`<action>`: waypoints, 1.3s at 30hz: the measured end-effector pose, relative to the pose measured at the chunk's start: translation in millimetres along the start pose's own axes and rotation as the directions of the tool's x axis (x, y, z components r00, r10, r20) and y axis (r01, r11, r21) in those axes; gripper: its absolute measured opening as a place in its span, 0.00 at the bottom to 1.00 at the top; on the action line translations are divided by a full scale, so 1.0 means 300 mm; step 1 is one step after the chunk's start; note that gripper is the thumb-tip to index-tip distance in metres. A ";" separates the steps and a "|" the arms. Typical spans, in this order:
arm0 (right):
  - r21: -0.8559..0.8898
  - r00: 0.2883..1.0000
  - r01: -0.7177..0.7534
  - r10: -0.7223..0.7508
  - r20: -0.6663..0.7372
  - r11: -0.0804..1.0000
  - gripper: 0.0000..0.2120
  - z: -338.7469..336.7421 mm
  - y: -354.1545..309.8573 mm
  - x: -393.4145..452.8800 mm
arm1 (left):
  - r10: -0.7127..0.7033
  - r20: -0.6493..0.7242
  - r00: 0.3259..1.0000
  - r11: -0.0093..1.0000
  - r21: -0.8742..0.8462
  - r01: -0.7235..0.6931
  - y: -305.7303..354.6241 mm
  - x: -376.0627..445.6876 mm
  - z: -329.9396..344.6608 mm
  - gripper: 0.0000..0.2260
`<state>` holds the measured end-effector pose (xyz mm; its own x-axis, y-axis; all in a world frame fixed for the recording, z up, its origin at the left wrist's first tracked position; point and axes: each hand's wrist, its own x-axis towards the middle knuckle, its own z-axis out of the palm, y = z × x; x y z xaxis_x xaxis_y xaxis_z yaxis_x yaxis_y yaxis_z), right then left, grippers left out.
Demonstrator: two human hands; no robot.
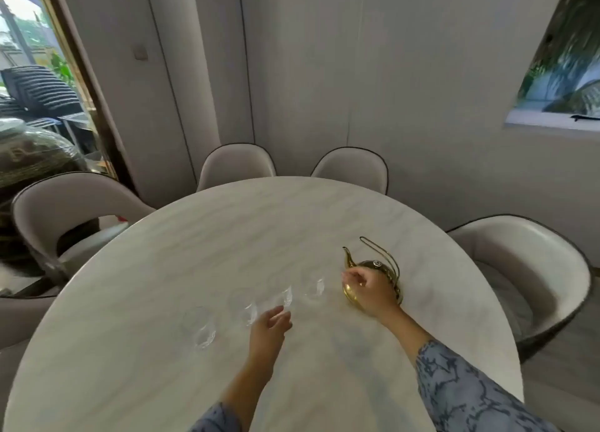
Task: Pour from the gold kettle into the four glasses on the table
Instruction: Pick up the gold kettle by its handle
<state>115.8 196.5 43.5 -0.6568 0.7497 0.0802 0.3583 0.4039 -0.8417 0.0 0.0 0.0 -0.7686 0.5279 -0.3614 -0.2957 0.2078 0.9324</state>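
A gold kettle (380,267) stands on the marble table (227,230) at the right, spout to the left, wire handle leaning back. My right hand (368,290) hovers in front of the kettle's body with fingers loosely curled, and holds nothing. Several clear glasses stand in a slanted row to its left: the rightmost glass (315,287), a glass beside it (282,293), a third glass (243,305) and the leftmost glass (199,326). My left hand (269,331) lies open just in front of the middle glasses, apart from them.
Pale padded chairs ring the round table: one chair (65,217) at the left, two chairs (237,164) at the far side, another chair (535,269) at the right. A wall stands behind, with a window (565,58) at the upper right.
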 end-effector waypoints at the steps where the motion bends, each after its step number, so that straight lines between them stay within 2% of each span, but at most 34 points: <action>1: -0.033 0.999 -0.004 0.002 -0.039 0.999 0.08 -0.025 0.017 0.025 | -0.024 0.010 1.000 0.999 -0.023 0.024 -0.005 0.021 0.030 0.16; 3: -0.173 0.992 -0.039 0.017 -0.126 0.984 0.12 -0.073 0.059 0.087 | -0.086 0.036 0.996 0.996 -0.024 0.087 -0.016 0.063 0.091 0.16; 6: -0.295 0.976 -0.162 0.109 -0.187 0.942 0.19 -0.128 0.092 0.142 | -0.175 0.081 0.981 0.982 -0.051 0.180 -0.007 0.093 0.173 0.15; 9: -0.314 0.959 -0.252 0.193 -0.207 0.916 0.25 -0.161 0.173 0.232 | -0.275 0.121 0.954 0.955 -0.082 0.285 0.008 0.166 0.277 0.12; 12: -0.235 0.945 -0.325 0.302 -0.129 0.916 0.26 -0.172 0.246 0.326 | -0.344 0.137 0.929 0.926 -0.115 0.360 0.007 0.237 0.363 0.08; 14: -0.121 0.929 -0.370 0.366 -0.054 0.921 0.24 -0.178 0.288 0.384 | -0.386 0.146 0.911 0.906 -0.123 0.404 -0.009 0.308 0.426 0.07; 18: 0.092 0.920 -0.392 0.392 0.020 0.915 0.24 -0.176 0.303 0.409 | -0.449 0.154 0.880 0.866 -0.166 0.471 -0.036 0.364 0.477 0.07; 20: 0.177 0.917 -0.392 0.398 0.000 0.903 0.25 -0.163 0.327 0.418 | -0.461 0.178 0.869 0.857 -0.166 0.488 -0.058 0.387 0.496 0.07; 24: 0.300 0.916 -0.328 0.379 -0.131 0.896 0.26 -0.133 0.340 0.412 | -0.471 0.196 0.860 0.850 -0.157 0.502 -0.064 0.404 0.519 0.08; 28: 0.336 0.921 -0.277 0.348 -0.174 0.900 0.27 -0.127 0.329 0.391 | -0.481 0.239 0.844 0.841 -0.148 0.521 -0.048 0.392 0.543 0.16; 34: 0.360 0.915 -0.229 0.326 -0.236 0.904 0.27 -0.171 0.239 0.372 | -0.462 0.242 0.853 0.820 -0.251 0.515 -0.008 0.358 0.543 0.35; 38: 0.358 0.923 -0.220 0.312 -0.223 0.907 0.28 -0.186 0.143 0.343 | -0.394 0.327 0.859 0.830 -0.275 0.485 0.014 0.312 0.539 0.56; 39: 0.349 0.927 -0.215 0.303 -0.221 0.912 0.28 -0.188 0.130 0.340 | -0.375 0.339 0.863 0.839 -0.271 0.471 0.015 0.308 0.545 0.58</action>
<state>100.1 318.3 49.0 -0.3542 0.9331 -0.0626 0.2368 0.0247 -0.9713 20.3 184.4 -29.8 -0.3600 0.6563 -0.6631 -0.7642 0.2003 0.6132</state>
